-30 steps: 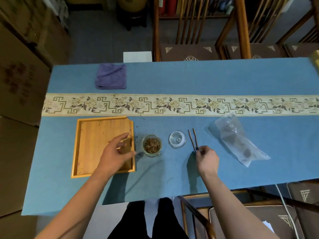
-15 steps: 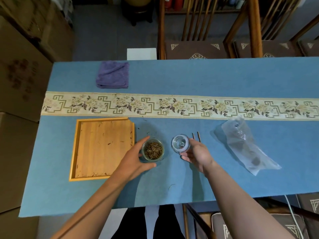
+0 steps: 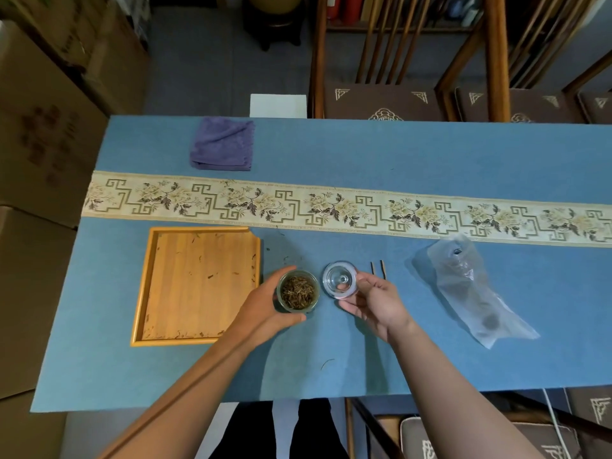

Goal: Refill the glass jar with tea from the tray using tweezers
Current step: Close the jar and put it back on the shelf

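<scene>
The small glass jar (image 3: 297, 291) holds dark tea leaves and stands on the blue cloth just right of the wooden tray (image 3: 198, 283). My left hand (image 3: 263, 309) curls round the jar's left side. My right hand (image 3: 377, 301) grips the clear glass lid (image 3: 339, 279), lifted a little beside the jar. The dark tweezers (image 3: 378, 268) lie on the cloth behind my right hand, only their tips showing. The tray carries just a few scattered tea bits.
A crumpled clear plastic bag (image 3: 470, 289) lies to the right. A folded purple cloth (image 3: 222, 144) sits at the far left of the table, beyond the patterned runner (image 3: 331, 210). Wooden chairs (image 3: 381, 104) stand past the far edge; cardboard boxes (image 3: 43, 127) are on the left.
My left hand left the tray and took hold of the jar. My right hand put the tweezers down, moved left and picked up the glass lid.
</scene>
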